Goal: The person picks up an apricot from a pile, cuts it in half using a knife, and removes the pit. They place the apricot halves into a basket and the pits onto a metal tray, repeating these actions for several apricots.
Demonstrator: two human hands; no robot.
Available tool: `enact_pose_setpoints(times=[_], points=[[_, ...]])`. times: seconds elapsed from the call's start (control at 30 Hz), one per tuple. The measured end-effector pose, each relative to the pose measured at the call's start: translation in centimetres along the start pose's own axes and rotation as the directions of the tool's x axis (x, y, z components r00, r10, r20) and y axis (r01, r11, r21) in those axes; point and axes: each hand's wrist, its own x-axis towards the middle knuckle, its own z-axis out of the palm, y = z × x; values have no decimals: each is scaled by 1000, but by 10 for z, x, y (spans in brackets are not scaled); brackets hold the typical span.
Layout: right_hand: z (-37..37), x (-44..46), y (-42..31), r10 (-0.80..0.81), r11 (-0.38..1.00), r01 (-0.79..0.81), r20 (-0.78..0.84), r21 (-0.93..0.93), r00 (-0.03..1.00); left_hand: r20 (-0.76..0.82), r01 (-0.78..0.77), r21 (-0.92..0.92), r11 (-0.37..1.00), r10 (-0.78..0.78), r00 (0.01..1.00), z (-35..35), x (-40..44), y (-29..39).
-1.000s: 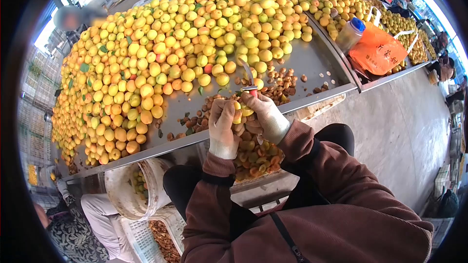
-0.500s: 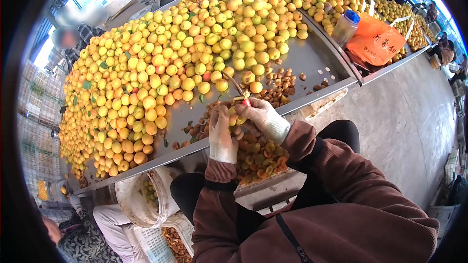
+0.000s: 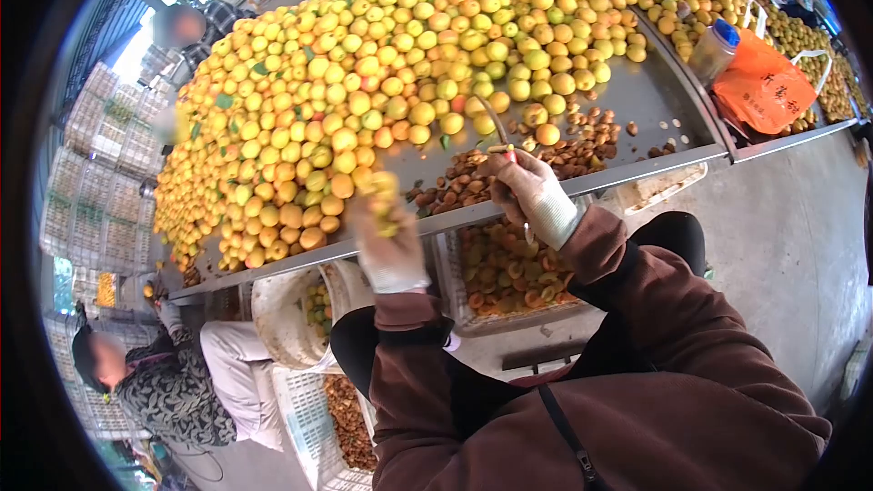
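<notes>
My left hand (image 3: 386, 241), in a pale glove and smeared by motion, is over the tray's front edge. Blurred yellow apricots (image 3: 380, 195) show at its fingers and look held there; their number is unclear. My right hand (image 3: 532, 191), also gloved, is closed around a thin curved tool (image 3: 493, 118) with a red part by the thumb. A small shiny loop hangs just below this hand. Beyond both hands a big heap of yellow apricots (image 3: 364, 82) covers the metal tray (image 3: 637, 109). Brown apricot pits (image 3: 464, 182) lie near the front rim.
Below the rim stands a crate of split apricots (image 3: 509, 264). To its left are a white bucket (image 3: 286, 309) and a white basket (image 3: 305, 409) with brown pits. An orange bag (image 3: 764, 86) and a blue-lidded jar (image 3: 714, 53) sit at right. A seated person (image 3: 173, 377) is at lower left.
My hands were together around a fruit and the tool. The left hand has moved away to the left with yellow fruit, while the right keeps the tool. The view has shifted too.
</notes>
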Motion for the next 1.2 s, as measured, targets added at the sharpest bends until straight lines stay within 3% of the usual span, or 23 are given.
enact_pose_setpoints(times=[0.07,0.1,0.2,0.3,0.37,0.4,0.43,0.47,0.5,0.53,0.57,0.6,0.63,0.7,0.8,0.83,0.9,0.93,1.0,1.03,1.1,1.13,1.2], points=[[2,0,3,29,998,-29,6,57,1000,-78,-117,-285,952,98,992,-29,5,51],[3,-1,6,36,996,-37,3,76,999,-39,-198,-212,957,194,980,-53,7,69],[4,-1,11,60,997,-61,17,37,998,-89,-228,-326,918,210,974,-67,-12,87],[3,-3,10,63,997,-64,8,50,998,-121,-94,-143,985,77,990,-51,-18,77],[1,-5,11,48,997,-47,-7,56,999,8,48,-81,996,-48,999,-53,-15,71],[-1,-6,10,26,998,-26,-2,62,1000,-98,76,16,997,-74,992,-55,-13,62],[-5,-7,9,2,998,-2,1,67,1000,-79,98,12,995,-97,992,-55,-12,52],[-9,-6,11,17,997,-16,-7,72,1000,-31,239,142,960,-237,971,-56,-13,40],[-11,-10,6,35,998,-34,-21,48,999,-4,361,282,889,-375,927,-57,-13,28],[-12,-13,2,35,999,-34,-39,29,999,50,215,610,763,-307,950,-60,-13,6],[-13,-16,-1,37,999,-36,-54,10,998,131,26,847,531,-256,958,-61,-16,-18],[-15,-20,-4,32,999,-31,-65,20,997,99,59,901,430,-335,937,-16,-29,-20],[-17,-22,-7,35,999,-34,-75,10,997,107,80,861,502,-333,937,-14,-27,-35],[-21,-25,-8,34,999,-33,-95,10,995,204,-33,891,452,-334,920,-5,-8,-38],[-26,-28,-8,55,998,-58,-80,-39,995,389,-402,915,-13,-231,892,13,36,-46],[-27,-31,-12,57,998,-59,-75,-20,996,335,-359,931,-71,-228,914,28,49,-50],[-28,-31,-14,33,999,-34,-82,-13,996,260,-340,869,-358,-253,932,35,88,-64],[-27,-29,-11,25,1000,-23,-117,13,993,275,-355,864,-358,-256,927,36,105,-70],[-30,-27,-9,43,999,-39,-134,38,990,217,-378,753,-538,-340,915,43,130,-85],[-31,-26,-10,46,999,-41,-155,30,987,229,-392,749,-534,-346,910,47,137,-92],[-35,-26,-10,38,999,-36,-137,20,990,83,-323,633,-704,-353,932,51,147,-105],[-38,-28,-11,24,999,-19,-108,46,994,140,-350,584,-733,-334,932,45,152,-112],[-42,-30,-16,7,997,-1,-82,77,997,140,-373,615,-695,-369,919,37,163,-113]])
